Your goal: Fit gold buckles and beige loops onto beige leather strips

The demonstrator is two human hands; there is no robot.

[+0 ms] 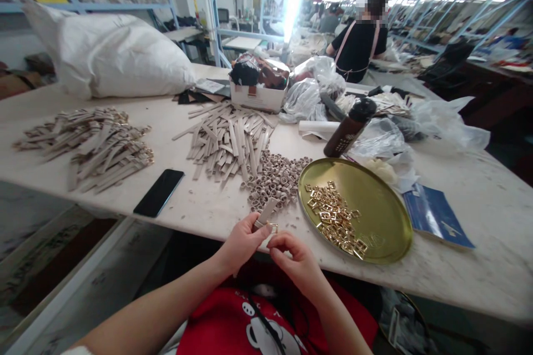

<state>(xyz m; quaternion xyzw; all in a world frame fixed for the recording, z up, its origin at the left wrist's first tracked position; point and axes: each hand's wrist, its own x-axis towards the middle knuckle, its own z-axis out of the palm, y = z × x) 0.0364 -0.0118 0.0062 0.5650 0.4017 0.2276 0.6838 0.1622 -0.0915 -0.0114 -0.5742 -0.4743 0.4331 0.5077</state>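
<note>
My left hand (245, 239) is closed on a short beige strap (267, 212), which sticks up between thumb and fingers. A gold buckle (273, 228) shows at the strap's end, beside my left thumb. Just right of the buckle, my right hand (296, 260) has its fingers curled and thumb and forefinger close together; whatever is between them, if anything, is hidden. Ahead of both hands lies a heap of small beige loops (278, 180). Behind it spreads a pile of loose beige straps (229, 141). Many gold buckles (333, 213) lie in a round gold tray (381, 216) to the right.
Straps with buckles (100, 147) are piled at the left, near a black phone (159, 193). A dark bottle (348, 128) stands behind the tray; a blue booklet (437, 215) lies right of it. Farther back are a white sack (120, 55), a filled box (260, 97) and a person (358, 44).
</note>
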